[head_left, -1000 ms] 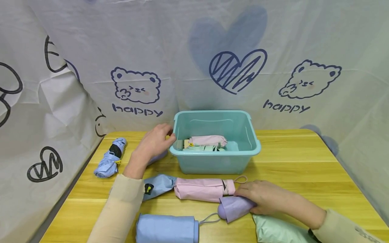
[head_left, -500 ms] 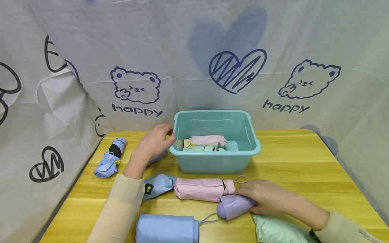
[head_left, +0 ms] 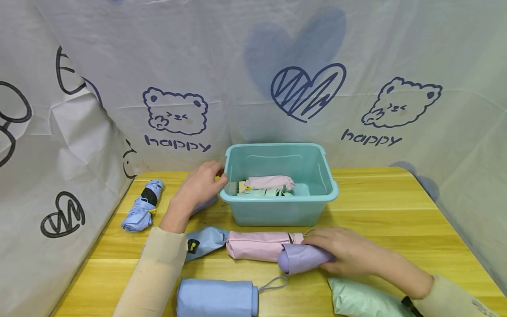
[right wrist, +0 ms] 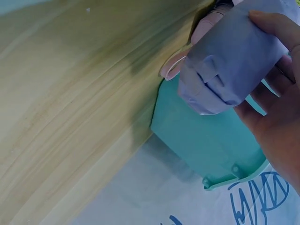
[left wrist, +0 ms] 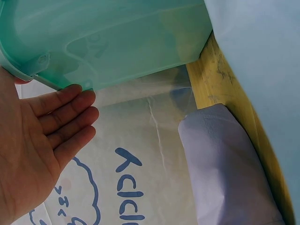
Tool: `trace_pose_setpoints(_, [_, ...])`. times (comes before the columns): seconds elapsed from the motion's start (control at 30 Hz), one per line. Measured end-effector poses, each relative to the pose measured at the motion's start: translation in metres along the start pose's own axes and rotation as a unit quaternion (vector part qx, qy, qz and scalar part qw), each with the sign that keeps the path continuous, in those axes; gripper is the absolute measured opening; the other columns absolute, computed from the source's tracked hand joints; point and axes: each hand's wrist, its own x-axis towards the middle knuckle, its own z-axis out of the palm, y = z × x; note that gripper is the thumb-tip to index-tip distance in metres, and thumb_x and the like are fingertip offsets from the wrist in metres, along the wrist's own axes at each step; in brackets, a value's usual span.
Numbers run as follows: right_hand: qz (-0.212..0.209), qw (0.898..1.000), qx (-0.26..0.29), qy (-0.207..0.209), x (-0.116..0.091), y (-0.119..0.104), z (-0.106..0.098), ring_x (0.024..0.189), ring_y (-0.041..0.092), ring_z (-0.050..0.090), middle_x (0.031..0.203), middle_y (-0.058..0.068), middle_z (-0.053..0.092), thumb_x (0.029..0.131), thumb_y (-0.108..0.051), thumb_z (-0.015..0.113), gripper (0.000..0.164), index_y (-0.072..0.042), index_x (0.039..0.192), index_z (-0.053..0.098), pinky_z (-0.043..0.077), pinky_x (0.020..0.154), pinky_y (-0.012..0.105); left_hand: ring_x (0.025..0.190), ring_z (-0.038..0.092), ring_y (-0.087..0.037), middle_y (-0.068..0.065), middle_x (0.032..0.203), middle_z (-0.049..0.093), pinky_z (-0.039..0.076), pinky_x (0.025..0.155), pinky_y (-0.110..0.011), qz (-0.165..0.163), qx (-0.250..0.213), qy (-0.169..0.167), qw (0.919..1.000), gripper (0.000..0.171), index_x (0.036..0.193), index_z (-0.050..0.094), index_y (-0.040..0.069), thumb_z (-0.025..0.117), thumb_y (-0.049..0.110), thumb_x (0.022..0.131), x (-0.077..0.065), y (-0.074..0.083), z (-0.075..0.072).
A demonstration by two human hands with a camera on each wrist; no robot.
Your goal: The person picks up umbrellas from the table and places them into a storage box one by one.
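My right hand (head_left: 348, 251) grips a folded purple umbrella (head_left: 303, 259), thumb on one side and fingers on the other, as the right wrist view shows. It is raised over the right end of a pink folded umbrella (head_left: 253, 245), partly hiding it. Beside the left rim of a teal plastic bin (head_left: 277, 212) is my left hand (head_left: 200, 187); in the left wrist view its fingers lie nearly straight against the bin's side, the thumb mostly hidden. Inside the bin lie a pink umbrella (head_left: 273, 182) and a pale green one (head_left: 263, 193).
Under my left forearm lies another purple umbrella (left wrist: 220, 159). Blue umbrellas lie at the far left (head_left: 140, 211), left of the pink one (head_left: 211, 239) and at the front (head_left: 215, 298). A green umbrella (head_left: 360, 297) is at front right. A printed cloth (head_left: 245, 105) hangs behind.
My right hand has lifted the purple umbrella off the table and moved it slightly up and left, away from the blue umbrella's strap. The left hand stays at the bin.
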Motion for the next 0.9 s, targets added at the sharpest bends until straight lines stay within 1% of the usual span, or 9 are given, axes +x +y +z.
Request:
trace_pose_setpoints(0.1, [-0.005,1.0,0.003,0.016,0.002,0.0,-0.001,0.118,0.019,0.065,0.13,-0.003,0.067,0.085,-0.026,0.083,0.055,-0.015,0.135,0.063,0.055,0.097,0.047,0.106,0.059,-0.026,-0.005,0.116,0.065,0.051,0.096,-0.049,0.0,0.0,-0.001,1.0,0.033,0.114,0.068,0.012,0.05,0.033,0.097,0.0,-0.001,0.0])
trace_pose_setpoints(0.3, [-0.027,0.998,0.007,0.049,0.008,-0.001,-0.002,0.115,0.019,0.065,0.129,-0.003,0.067,0.084,-0.024,0.083,0.058,-0.014,0.136,0.063,0.055,0.095,0.046,0.104,0.059,-0.025,-0.005,0.115,0.065,0.052,0.094,-0.049,-0.001,0.002,0.0,1.0,0.032,0.113,0.067,0.012,0.049,0.033,0.097,0.0,-0.001,0.0])
trace_pose_setpoints(0.5, [-0.021,0.998,0.015,0.062,0.013,-0.005,-0.005,0.116,0.016,0.063,0.13,-0.005,0.065,0.085,-0.024,0.082,0.058,-0.014,0.138,0.061,0.055,0.096,0.046,0.104,0.059,-0.025,-0.005,0.115,0.065,0.052,0.093,-0.049,-0.001,0.002,0.001,1.0,0.031,0.112,0.067,0.013,0.05,0.033,0.097,0.0,-0.001,0.0])
trace_pose_setpoints(0.7, [-0.029,0.994,0.022,0.105,0.02,-0.008,-0.006,0.114,0.014,0.06,0.131,-0.004,0.064,0.084,-0.024,0.081,0.058,-0.009,0.136,0.061,0.054,0.095,0.043,0.104,0.059,-0.025,-0.005,0.115,0.065,0.052,0.094,-0.049,0.003,0.0,0.002,1.0,0.031,0.112,0.068,0.013,0.05,0.033,0.097,0.0,-0.002,0.0])
trace_pose_setpoints(0.9, [-0.03,0.99,0.026,0.134,0.028,-0.01,-0.008,0.111,0.012,0.059,0.129,-0.004,0.064,0.084,-0.026,0.081,0.057,-0.011,0.135,0.06,0.053,0.091,0.041,0.105,0.059,-0.025,-0.005,0.115,0.065,0.052,0.094,-0.049,0.005,-0.002,0.004,1.0,0.03,0.111,0.067,0.013,0.05,0.033,0.097,0.0,-0.003,0.001])
